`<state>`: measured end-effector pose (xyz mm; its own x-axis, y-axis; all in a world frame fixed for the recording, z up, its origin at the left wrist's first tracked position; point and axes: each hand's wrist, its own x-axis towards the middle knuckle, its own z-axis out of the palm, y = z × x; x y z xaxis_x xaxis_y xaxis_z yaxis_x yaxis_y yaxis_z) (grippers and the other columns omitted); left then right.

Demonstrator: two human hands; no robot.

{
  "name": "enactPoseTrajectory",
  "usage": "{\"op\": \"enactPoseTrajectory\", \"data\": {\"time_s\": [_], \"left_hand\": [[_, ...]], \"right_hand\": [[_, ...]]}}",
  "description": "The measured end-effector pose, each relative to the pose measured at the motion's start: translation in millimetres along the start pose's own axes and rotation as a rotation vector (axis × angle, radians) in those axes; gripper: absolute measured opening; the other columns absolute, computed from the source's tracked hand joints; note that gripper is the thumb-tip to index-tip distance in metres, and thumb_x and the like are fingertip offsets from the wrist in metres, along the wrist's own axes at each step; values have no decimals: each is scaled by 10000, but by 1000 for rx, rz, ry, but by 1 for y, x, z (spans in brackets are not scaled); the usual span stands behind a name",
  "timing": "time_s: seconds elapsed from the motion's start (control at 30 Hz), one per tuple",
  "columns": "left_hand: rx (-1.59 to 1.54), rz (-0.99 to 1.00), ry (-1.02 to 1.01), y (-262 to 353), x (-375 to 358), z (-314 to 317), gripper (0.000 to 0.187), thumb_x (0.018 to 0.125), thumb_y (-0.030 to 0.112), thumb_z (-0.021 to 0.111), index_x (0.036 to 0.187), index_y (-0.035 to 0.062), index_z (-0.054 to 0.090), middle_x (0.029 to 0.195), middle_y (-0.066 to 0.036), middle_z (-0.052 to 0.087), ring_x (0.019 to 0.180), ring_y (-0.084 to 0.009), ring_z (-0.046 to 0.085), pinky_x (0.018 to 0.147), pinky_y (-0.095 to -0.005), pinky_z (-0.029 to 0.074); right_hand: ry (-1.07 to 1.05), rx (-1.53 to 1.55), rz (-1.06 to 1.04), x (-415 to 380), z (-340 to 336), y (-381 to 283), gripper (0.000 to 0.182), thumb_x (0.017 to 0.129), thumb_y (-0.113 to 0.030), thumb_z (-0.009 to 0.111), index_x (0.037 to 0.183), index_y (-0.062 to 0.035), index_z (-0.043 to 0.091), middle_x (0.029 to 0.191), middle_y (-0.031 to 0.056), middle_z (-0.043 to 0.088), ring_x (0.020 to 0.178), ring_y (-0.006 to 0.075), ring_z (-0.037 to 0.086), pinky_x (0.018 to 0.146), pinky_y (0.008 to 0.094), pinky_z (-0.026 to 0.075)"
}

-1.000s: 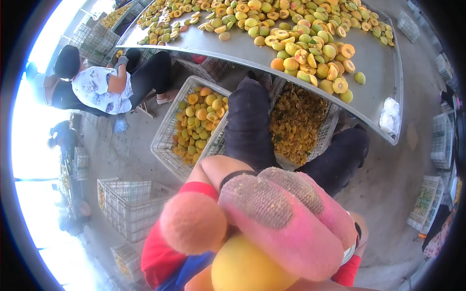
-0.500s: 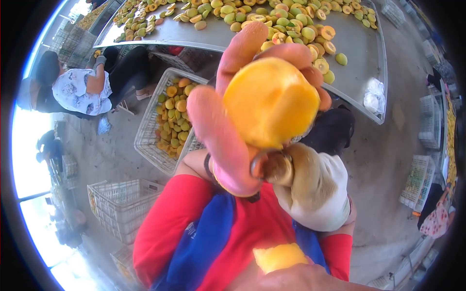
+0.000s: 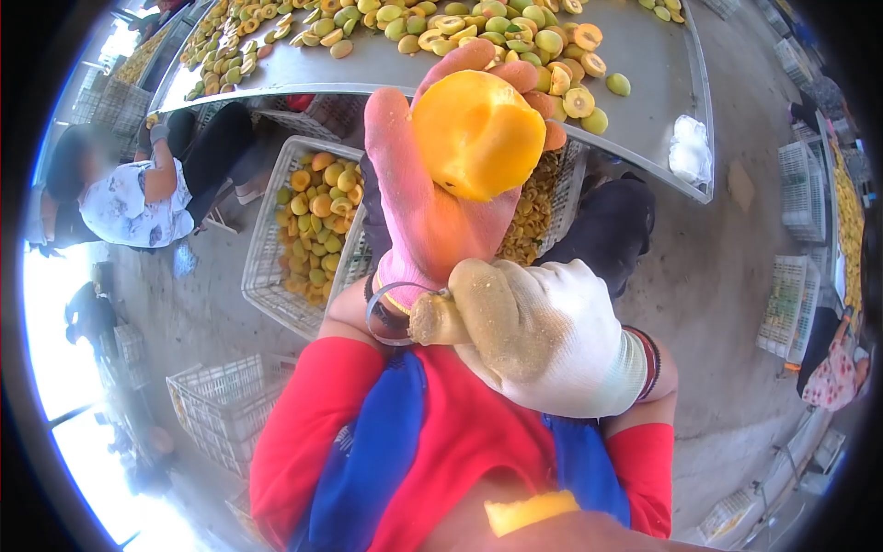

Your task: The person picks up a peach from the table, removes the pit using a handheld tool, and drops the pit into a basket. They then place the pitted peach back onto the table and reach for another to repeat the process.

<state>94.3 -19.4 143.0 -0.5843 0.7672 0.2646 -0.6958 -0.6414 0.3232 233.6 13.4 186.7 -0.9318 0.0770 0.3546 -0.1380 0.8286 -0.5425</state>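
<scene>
My left hand (image 3: pixel 441 198), in a pink glove, holds up a peeled yellow peach half (image 3: pixel 478 138) with the fingers curled around its far side. In my right hand (image 3: pixel 543 331), wearing a white glove with tan coated fingers, is a thin metal loop tool (image 3: pixel 371 308). Its loop curves beside the left wrist, and most of the tool is hidden by the closed fingers. The right fingers lie just below the left palm, apart from the peach. At the bottom edge, a yellow-orange piece (image 3: pixel 529 511) shows in front of the red shirt.
A metal table (image 3: pixel 368 74) ahead carries many halved peaches (image 3: pixel 552 46) and a white plastic bundle (image 3: pixel 690 152). A crate (image 3: pixel 262 267) of peach halves stands below it, another crate holds scraps (image 3: pixel 529 216). Stacked crates (image 3: pixel 221 396) stand left; a seated person (image 3: pixel 138 198) works there.
Both hands have moved down and away from the camera. The left still holds the peach half; the right has turned and shifted left, showing more of the metal loop.
</scene>
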Motion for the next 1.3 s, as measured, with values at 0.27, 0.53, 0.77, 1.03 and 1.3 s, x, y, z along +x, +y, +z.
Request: {"op": "enactPoseTrajectory", "data": {"time_s": [0.27,0.53,0.77,1.03,1.3], "left_hand": [[221,7,136,-1,5,0,740,969,701,361,1323,77,542,1194,-99,633,1071,-272,616,936,-432,498],[245,13,190,-3,9,-7,758,976,694,350,1298,39,555,1201,-114,638,1093,-270,623,923,-440,520],[330,-30,221,1,6,-18,770,976,685,353,1339,29,532,1283,-168,613,1141,-294,619,922,-427,538],[339,70,125,-9,9,-30,703,994,640,376,1309,39,558,1296,-154,627,1093,-263,640,898,-394,537],[395,101,198,-6,15,-32,654,1014,605,373,1290,46,570,1247,-119,652,1086,-239,639,900,-380,532]], "right_hand": [[10,59,7,2,5,1,237,795,-158,772,926,-84,589,746,55,595,599,264,637,497,358,500],[45,36,35,1,-5,5,197,800,-89,725,953,-67,603,718,53,594,588,266,640,499,360,500],[295,89,204,1,-3,41,179,850,-68,680,946,-94,530,741,93,633,630,320,653,524,392,520],[322,-57,240,-6,1,58,173,888,-110,660,955,-88,501,670,119,609,580,329,646,479,412,489],[373,-35,291,-15,9,79,175,880,-78,664,979,-53,521,657,139,601,591,351,642,484,418,485]]}}
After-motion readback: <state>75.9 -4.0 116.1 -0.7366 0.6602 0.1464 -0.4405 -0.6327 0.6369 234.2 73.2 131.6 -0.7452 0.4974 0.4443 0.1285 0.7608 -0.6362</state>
